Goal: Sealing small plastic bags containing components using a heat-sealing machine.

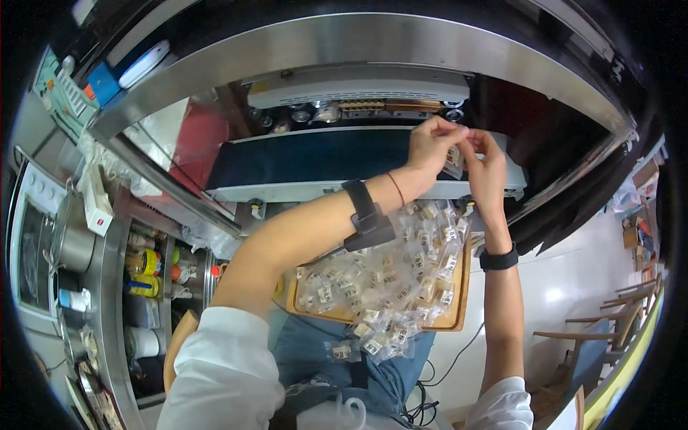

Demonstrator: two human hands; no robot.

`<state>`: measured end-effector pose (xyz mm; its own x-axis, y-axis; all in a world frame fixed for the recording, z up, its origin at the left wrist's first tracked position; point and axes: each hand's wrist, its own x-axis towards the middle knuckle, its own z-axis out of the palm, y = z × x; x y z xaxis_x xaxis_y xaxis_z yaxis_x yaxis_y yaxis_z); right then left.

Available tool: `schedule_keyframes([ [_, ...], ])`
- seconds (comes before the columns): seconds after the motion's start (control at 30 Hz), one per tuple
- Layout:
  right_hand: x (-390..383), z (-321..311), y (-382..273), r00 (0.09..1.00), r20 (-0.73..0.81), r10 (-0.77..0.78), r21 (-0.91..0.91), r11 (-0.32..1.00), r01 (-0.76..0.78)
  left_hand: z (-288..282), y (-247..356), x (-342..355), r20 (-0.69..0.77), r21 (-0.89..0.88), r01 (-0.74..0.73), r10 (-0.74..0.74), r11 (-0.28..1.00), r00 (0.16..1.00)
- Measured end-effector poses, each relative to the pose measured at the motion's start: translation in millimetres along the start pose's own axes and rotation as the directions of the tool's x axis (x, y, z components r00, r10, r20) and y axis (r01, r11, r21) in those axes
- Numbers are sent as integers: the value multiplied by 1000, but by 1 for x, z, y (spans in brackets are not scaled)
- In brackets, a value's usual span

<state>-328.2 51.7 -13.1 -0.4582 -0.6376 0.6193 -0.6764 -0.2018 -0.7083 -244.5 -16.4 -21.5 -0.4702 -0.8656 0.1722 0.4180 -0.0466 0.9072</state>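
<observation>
"Where was the clear plastic packet?"

"Over the dark conveyor belt, hanging from the closely pinched fingers of the left hand and right hand."

"What did that grip need?"

"Probably an even pull, keeping the top edge flat."

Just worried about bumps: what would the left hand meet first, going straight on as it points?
The left hand would likely meet the bare right hand first, though depth is unclear.
</observation>
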Motion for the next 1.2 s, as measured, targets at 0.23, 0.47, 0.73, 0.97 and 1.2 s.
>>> schedule_keyframes([
  [0.23, 36, -3, 52, 975, 122, 187, 169, 964, -206, 19, -7, 24, -44, -117, 103, -109, 988, 993],
  [0.47, 47, 8, 94, 958, 137, 251, 384, 878, -285, 2, -42, 56, 202, 70, 181, -192, 981, 960],
  [0.73, 52, 19, 121, 907, 107, 407, 438, 800, -410, 1, -74, 91, 205, -219, 529, -492, 820, 846],
  [0.97, 65, 16, 141, 835, 194, 514, 368, 751, -548, -13, -113, 123, 176, -185, 545, -518, 818, 837],
  [1.2, 102, 26, 191, 850, 68, 522, 154, 837, -526, -5, -138, 147, 222, -293, 561, -516, 774, 827],
])
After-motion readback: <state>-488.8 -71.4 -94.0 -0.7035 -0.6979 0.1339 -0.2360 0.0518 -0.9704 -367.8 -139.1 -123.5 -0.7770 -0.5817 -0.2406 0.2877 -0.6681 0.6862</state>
